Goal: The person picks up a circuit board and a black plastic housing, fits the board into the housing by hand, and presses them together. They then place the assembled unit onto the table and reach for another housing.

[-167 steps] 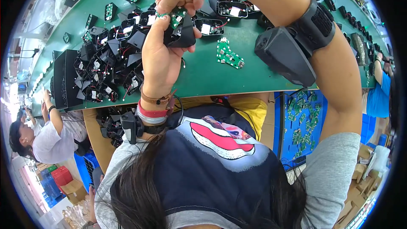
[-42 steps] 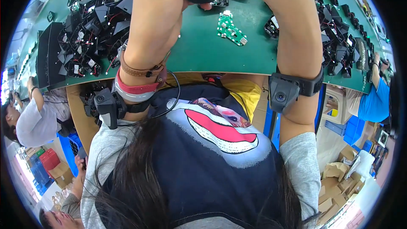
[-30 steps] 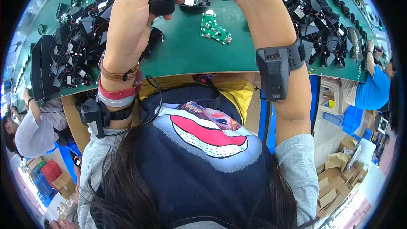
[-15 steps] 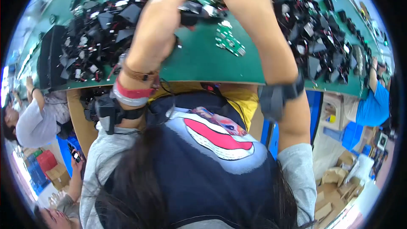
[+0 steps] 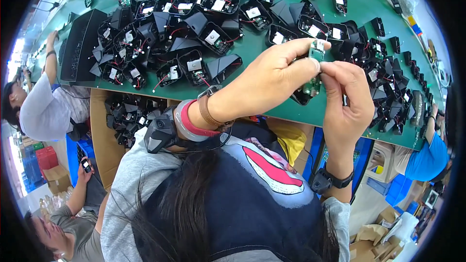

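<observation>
My left hand reaches across to the right and pinches a narrow green circuit board upright between thumb and fingers. Small white and metal parts show at its upper end. My right hand is closed, its thumb and forefinger tips meeting at the board's edge beside my left thumb. Whatever sits between those right fingertips is too small to make out. Below the board, partly hidden by my left hand, is a black housing near the table's front edge.
Black open housings with red wires pile up on the green table, and more lie at right. A large black box stands at left. Below the edge, a carton holds more housings. People sit on both sides.
My hands have come down from the far pile toward me and to the right. The view has shifted too, showing more of the table. The loose board on the table no longer shows separately.
</observation>
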